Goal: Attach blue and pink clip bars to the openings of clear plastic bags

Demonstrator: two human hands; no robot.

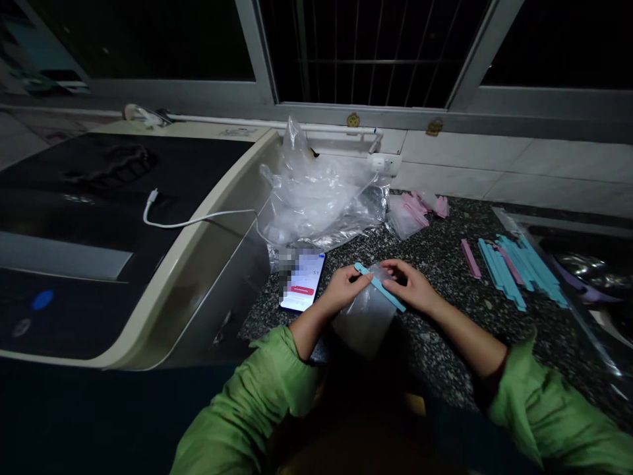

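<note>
Over the dark speckled counter (440,356), both hands meet at a small clear plastic bag (366,323). A light-blue plastic bag clip (393,299) lies slantwise across the bag's upper part. My left hand (340,290) is closed, its thumb and fingers pinching the clip near its upper left end. Closed as well, my right hand (413,287) has its fingers at the bag's top edge and its thumb by the middle of the clip. Whether the clip is fastened on the bag, I cannot tell. A lit phone (302,280) lies left of my left hand.
Blue clips (502,274) and a few pink clips (470,258) lie to the right. Bagged pink clips (415,208) and a large crumpled plastic bag (321,191) sit behind. On the left stands a washing machine (188,284) with a white cable (198,219); a sink edge (583,323) borders the right.
</note>
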